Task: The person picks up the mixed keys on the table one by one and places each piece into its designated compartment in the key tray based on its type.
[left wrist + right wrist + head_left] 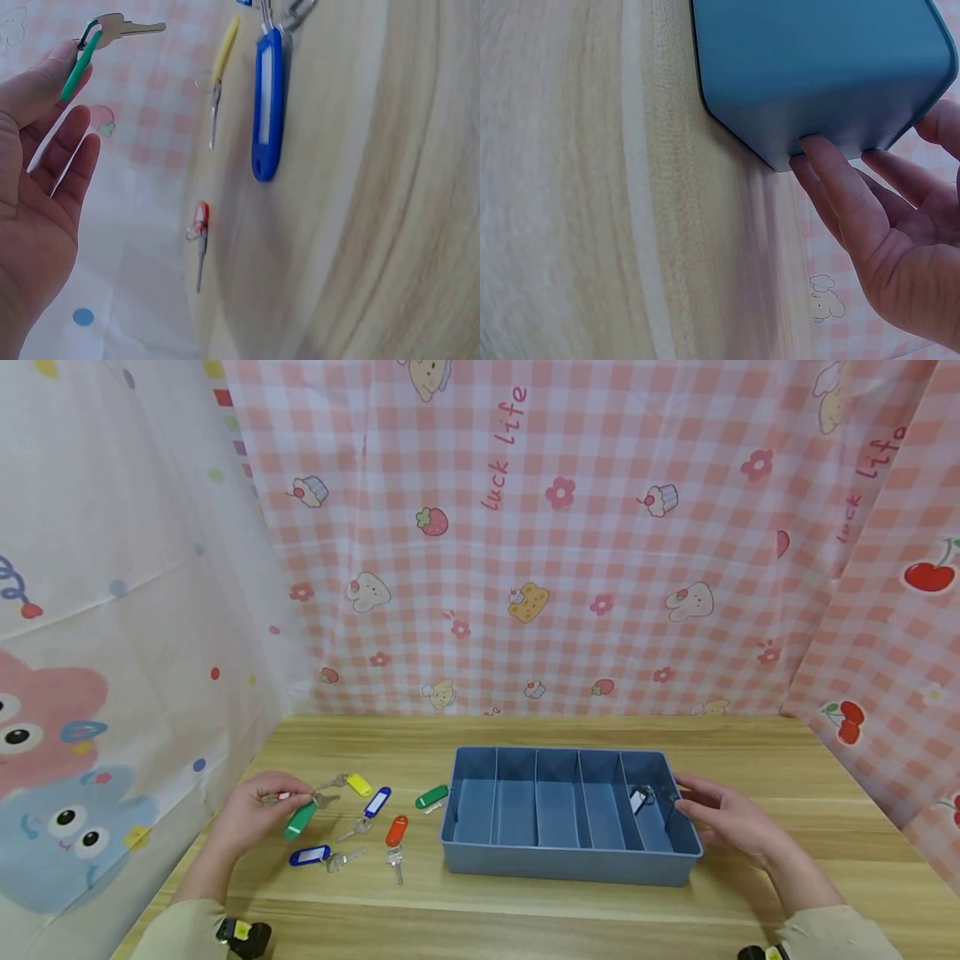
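Note:
Between thumb and fingertips, my left hand (258, 810) pinches a key (120, 28) by its green tag (302, 820), held up over the table's left side. Around it lie keys with a yellow tag (359, 785), blue tags (377, 802) (310, 856) and an orange-red tag (397, 831). Another red-tagged key (201, 217) is mostly hidden behind the left hand in the head view. My right hand (720, 814) touches the right end of a blue-grey divided box (570, 862), its fairly straight fingers against the outer wall and thumb at the rim.
In the box's rightmost compartment lies a key with a white-faced tag (638, 801). Another green-tagged key (431, 797) lies close by the box's left wall. Patterned cloths (555, 552) hang behind and beside the wooden table (375, 927).

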`<act>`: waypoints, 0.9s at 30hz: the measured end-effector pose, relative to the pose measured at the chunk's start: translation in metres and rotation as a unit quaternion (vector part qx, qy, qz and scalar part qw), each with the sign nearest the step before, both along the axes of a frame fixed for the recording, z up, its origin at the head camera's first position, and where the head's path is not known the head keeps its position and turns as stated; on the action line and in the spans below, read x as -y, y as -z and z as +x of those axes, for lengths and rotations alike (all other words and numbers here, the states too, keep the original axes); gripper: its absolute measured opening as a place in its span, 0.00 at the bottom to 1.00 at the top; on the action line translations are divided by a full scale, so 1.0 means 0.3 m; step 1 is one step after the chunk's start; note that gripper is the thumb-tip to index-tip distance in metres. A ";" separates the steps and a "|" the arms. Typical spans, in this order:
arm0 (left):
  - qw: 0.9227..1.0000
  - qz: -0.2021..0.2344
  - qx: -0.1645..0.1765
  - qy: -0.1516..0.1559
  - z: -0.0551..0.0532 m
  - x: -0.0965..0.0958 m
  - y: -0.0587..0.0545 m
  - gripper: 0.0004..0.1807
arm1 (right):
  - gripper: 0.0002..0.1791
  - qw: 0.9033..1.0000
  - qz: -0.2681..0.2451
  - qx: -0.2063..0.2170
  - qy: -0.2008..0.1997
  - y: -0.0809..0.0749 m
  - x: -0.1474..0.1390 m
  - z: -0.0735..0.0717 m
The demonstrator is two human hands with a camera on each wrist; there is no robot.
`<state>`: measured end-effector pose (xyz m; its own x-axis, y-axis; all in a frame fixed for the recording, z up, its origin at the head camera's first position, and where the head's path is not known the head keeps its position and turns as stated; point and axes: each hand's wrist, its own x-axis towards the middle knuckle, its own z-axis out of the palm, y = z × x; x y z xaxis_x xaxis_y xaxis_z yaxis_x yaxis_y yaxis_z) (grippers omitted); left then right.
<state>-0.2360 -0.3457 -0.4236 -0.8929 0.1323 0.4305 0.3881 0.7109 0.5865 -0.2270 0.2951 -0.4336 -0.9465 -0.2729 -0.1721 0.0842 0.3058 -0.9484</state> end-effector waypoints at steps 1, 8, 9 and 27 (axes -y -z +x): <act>1.000 0.002 -0.001 0.000 0.001 -0.006 -0.004 0.04 | 0.39 1.000 0.000 0.000 0.000 -0.001 0.000 0.000; 1.000 0.017 -0.015 0.007 0.002 -0.050 -0.026 0.03 | 0.38 1.000 0.005 0.000 0.005 -0.005 0.002 0.002; 1.000 0.017 -0.015 0.007 0.003 -0.056 -0.030 0.03 | 0.38 1.000 0.005 -0.001 0.005 -0.004 0.002 0.002; 0.999 0.007 -0.020 0.039 -0.016 -0.155 -0.088 0.04 | 0.37 1.000 0.000 -0.003 0.007 0.005 -0.002 -0.004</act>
